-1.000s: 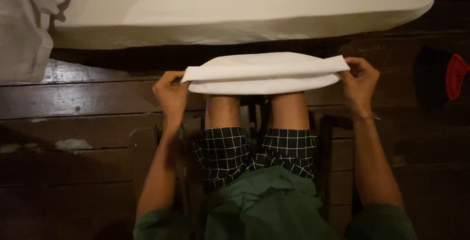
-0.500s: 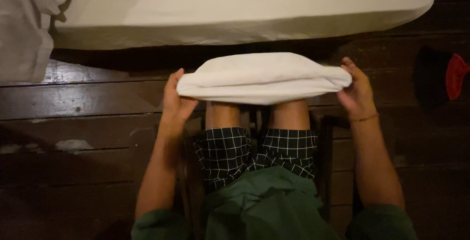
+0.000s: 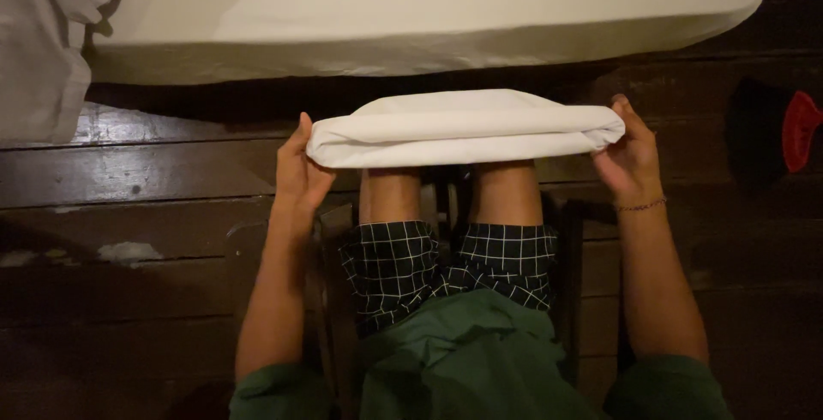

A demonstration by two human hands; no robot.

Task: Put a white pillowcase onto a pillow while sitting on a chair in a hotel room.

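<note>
The left hand [image 3: 297, 167] is closed on the left end of the folded white cloth [image 3: 463, 129], which is held level above the knees so the folds stay stacked. The cloth looks smooth, thick and rounded at its ends. The right hand [image 3: 630, 150] clasps the right end, apparently pinched.

A folded white cloth [image 3: 463, 129] lies level across the knees, ends rounded.

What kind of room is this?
Probably a bedroom at home: a white-sheeted mattress lies low on a dark wooden floor, and both hands hold a folded white cloth over the knees.
</note>
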